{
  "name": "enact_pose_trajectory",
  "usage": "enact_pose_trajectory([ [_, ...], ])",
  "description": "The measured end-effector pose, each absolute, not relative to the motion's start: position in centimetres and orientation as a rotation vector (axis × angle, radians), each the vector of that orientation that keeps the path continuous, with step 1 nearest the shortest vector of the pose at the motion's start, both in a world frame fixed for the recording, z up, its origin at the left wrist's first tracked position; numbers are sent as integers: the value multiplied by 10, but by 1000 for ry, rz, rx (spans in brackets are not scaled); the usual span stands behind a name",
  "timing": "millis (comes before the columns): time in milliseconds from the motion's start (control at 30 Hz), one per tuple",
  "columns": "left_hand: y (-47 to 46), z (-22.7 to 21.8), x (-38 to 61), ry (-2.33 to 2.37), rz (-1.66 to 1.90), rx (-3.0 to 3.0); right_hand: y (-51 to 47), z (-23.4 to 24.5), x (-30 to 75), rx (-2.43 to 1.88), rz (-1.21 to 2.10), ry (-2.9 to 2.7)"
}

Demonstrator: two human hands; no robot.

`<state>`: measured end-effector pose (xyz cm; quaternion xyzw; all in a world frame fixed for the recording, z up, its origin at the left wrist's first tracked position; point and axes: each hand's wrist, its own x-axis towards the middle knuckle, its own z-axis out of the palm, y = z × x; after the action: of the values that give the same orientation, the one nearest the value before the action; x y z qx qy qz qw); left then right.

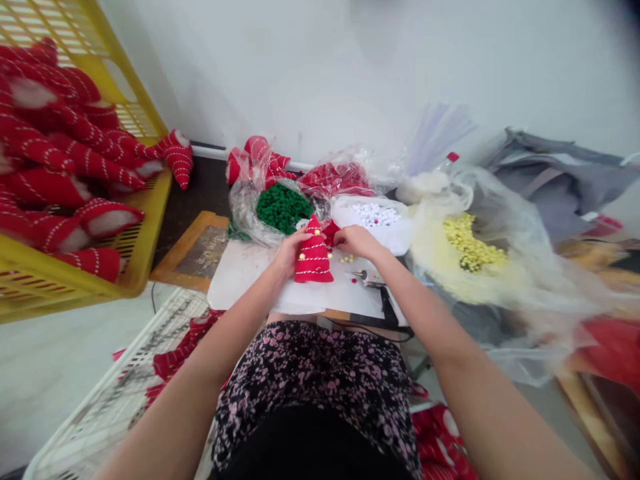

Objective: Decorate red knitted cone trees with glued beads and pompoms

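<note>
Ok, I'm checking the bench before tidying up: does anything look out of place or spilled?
A few small yellow balls and small red pom-poms lie loose on the white board, and one red striped cone hangs over the rim of the yellow crate.

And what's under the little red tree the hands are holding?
The red felt tree sits on a white sheet, with the left hand against its side. The spot right beneath the tree is covered by it, so I can't see what's there.

Left of the grip a yellow plastic crate [150, 220] holds red white-striped felt cones [50, 167], just beyond the grip sit green pom-poms [284, 209] and white beads [375, 215], and yellow pom-poms [473, 243] lie further right.
</note>
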<state>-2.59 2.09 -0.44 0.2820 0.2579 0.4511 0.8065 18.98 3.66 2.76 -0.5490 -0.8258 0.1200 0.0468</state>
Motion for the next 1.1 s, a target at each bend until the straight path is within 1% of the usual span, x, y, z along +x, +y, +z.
enact_pose_trajectory([
  [100, 21, -4, -26, 553, 963, 588, 34, 30, 193, -1668, 356, -2453],
  [167, 21, -5, -26, 557, 967, 582, 32, 36, 197, -1635, 408, -2321],
  [300, 22, -6, -27, 552, 959, 583, 24, 48, 201, -1484, 602, -1988],
  [467, 22, -6, -26, 552, 970, 576, 18, 51, 199, -1375, 884, -1881],
  [533, 22, -5, -26, 552, 972, 578, 16, 52, 199, -1298, 945, -1863],
  [667, 22, -5, -26, 550, 956, 589, 12, 57, 196, -1182, 952, -1821],
  [867, 20, -3, -25, 572, 967, 581, 3, 59, 177, -1040, 1080, -1828],
  [1100, 20, -3, -25, 556, 964, 581, 3, 49, 168, -995, 943, -1911],
])
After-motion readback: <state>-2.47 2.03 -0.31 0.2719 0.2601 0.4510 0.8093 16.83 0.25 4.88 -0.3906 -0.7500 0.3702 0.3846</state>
